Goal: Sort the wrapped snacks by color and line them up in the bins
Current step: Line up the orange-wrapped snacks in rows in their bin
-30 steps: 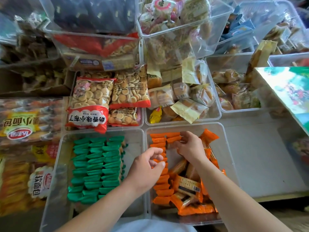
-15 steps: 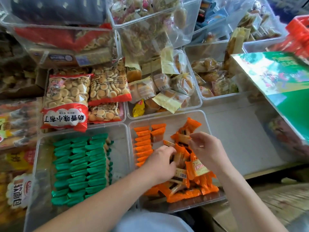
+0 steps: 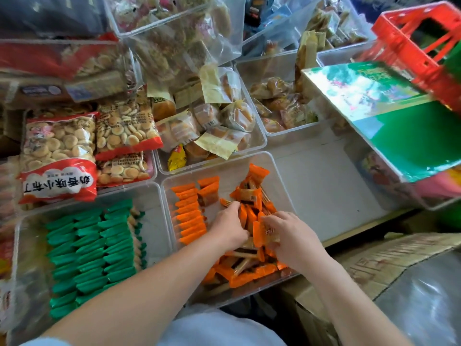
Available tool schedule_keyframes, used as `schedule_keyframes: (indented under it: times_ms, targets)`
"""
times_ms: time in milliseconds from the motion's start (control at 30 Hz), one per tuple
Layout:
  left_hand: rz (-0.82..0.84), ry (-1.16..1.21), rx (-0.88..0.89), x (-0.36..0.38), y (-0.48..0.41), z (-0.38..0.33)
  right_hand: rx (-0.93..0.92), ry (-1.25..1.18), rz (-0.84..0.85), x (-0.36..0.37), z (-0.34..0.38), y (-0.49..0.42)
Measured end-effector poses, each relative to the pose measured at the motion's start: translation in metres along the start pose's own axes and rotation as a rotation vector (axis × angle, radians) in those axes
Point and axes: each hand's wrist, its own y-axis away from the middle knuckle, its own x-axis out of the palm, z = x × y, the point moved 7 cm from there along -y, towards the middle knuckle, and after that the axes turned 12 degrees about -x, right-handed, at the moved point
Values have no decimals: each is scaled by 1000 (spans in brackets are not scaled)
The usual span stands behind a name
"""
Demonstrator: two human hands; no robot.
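Orange wrapped snacks fill a clear bin (image 3: 279, 171): a neat row (image 3: 189, 213) lines its left side, a loose heap (image 3: 252, 268) covers the middle and front. Both my hands are in the heap. My left hand (image 3: 230, 226) curls its fingers round orange snacks at the heap's top. My right hand (image 3: 291, 236) grips an orange snack (image 3: 258, 233) standing on end between the two hands. To the left, a second clear bin (image 3: 154, 201) holds green wrapped snacks (image 3: 92, 253) lined up in rows.
Red bags of small round biscuits (image 3: 59, 156) lie behind the green bin. Bins of wrapped buns (image 3: 212, 126) stand behind the orange bin. A green box (image 3: 399, 126) and a red basket (image 3: 421, 38) sit at the right, with an empty clear bin (image 3: 324, 186) below them.
The camera has turned right. Both hands have come back from the far end of the orange bin into the loose heap, and the right hand now grips a snack there.
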Motion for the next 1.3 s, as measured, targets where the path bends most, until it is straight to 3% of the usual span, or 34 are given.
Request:
schedule_keyframes:
  times_ms: [133,300,533,700,900,1000,1300]
  targets:
    - [27,-124,-41,0,4,0,183,-91,-118,-23,-3,10]
    - [5,-246,28,0,29,-3,276,-401,-376,-40,1,28]
    - [12,-372,174,7,67,2,409,-787,-469,-33,0,47]
    - [45,-36,106,-13,82,14,397,-895,-471,-39,7,61]
    - [-101,369,71,-61,109,42,356,-1066,-435,-52,19,69]
    - [23,573,53,-55,124,48,350,-1115,-442,-54,26,69]
    - [-51,770,172,-50,160,45,338,-1284,-597,-34,65,71]
